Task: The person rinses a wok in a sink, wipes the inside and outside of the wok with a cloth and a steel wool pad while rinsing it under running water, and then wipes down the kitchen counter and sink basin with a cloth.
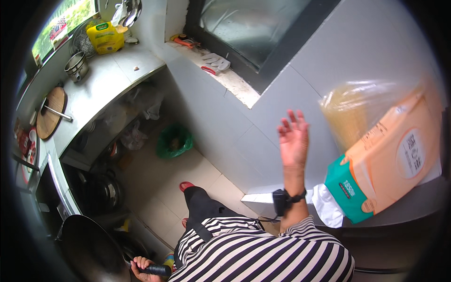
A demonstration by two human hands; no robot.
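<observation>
My left hand (146, 268) is closed around the black handle of a dark frying pan (91, 250) at the lower left; the pan's underside or inside cannot be told apart. Raised in the middle right, my right hand (294, 137) is empty, fingers apart and slightly curled. It wears a black device on a wrist strap (287, 201). To the right of that hand stands an orange and green pack of tissues (380, 162), a white tissue (327, 206) sticking out. Behind the pack is a clear plastic bag with yellowish contents (348, 112).
Along the left, a counter (102, 75) holds a small metal pot (76, 67), a yellow package (105, 37) and a round wooden board (51, 112) with a cleaver (58, 112) on it. A green-lined bin (174, 141) stands on the floor. White gloves (216, 62) lie on the window sill.
</observation>
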